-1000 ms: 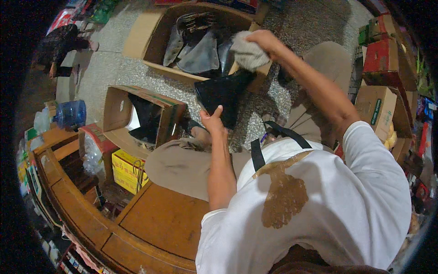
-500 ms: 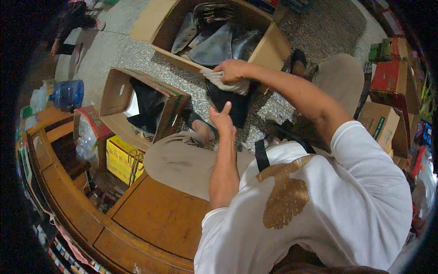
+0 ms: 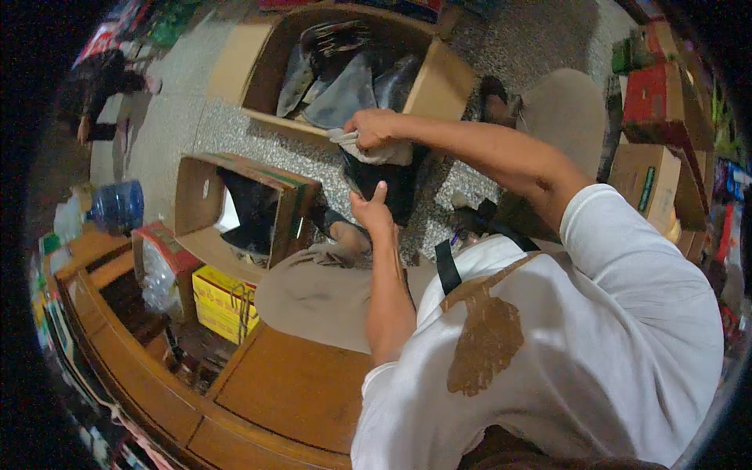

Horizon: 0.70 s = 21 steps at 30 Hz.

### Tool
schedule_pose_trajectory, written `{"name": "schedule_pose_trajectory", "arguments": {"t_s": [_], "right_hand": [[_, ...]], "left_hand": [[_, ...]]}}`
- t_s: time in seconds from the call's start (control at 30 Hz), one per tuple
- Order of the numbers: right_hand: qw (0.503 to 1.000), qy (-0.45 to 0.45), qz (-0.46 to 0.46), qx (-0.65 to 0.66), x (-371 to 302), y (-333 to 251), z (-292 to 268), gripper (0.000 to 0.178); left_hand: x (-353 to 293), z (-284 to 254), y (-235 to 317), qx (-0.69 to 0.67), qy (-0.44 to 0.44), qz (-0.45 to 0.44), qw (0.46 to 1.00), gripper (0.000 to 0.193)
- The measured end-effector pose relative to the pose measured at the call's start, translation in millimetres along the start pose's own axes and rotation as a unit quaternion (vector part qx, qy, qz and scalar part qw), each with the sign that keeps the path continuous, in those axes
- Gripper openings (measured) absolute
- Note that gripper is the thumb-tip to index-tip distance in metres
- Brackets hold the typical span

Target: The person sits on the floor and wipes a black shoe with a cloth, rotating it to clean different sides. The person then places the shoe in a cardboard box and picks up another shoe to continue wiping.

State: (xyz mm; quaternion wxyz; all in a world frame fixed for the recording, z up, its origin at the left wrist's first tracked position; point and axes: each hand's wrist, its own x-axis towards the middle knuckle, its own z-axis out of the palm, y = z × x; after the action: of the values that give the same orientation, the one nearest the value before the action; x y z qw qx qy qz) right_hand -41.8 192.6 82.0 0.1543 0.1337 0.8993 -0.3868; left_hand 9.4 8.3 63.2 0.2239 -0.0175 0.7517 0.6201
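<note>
At two hands (image 3: 371, 211) (image 3: 374, 128), one rag (image 3: 389, 153), one panel (image 3: 403, 185) (black)

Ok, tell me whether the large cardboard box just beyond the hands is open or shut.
Open: the cardboard box's left flap is spread outward, and dark gray pieces show inside.

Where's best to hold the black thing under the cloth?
Probably the near left edge of the black thing, coming from the person's side: it looks broad, and that edge is cloth-free. The left hand has its grip there, thumb on top, while the cloth in the right hand covers part of the far end.
</note>
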Motion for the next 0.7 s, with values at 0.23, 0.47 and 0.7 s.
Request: {"name": "schedule_pose_trajectory", "arguments": {"t_s": [0.23, 0.47, 0.7], "right_hand": [[0.99, 0.059, -0.019, -0.126, -42, -18, 26, 0.033], [0.938, 0.133, -0.225, -0.226, -92, -10, 71, 0.036], [0.932, 0.207, -0.153, -0.256, -120, 56, 56, 0.035]], "left_hand": [[-10, 8, 16, 0.088, 0.023, -0.06, 0.994, 0.032], [2, -2, -26, -0.172, -0.007, -0.144, 0.975, 0.05], [6, -14, -29, -0.251, -0.067, -0.16, 0.952, 0.038]]}}
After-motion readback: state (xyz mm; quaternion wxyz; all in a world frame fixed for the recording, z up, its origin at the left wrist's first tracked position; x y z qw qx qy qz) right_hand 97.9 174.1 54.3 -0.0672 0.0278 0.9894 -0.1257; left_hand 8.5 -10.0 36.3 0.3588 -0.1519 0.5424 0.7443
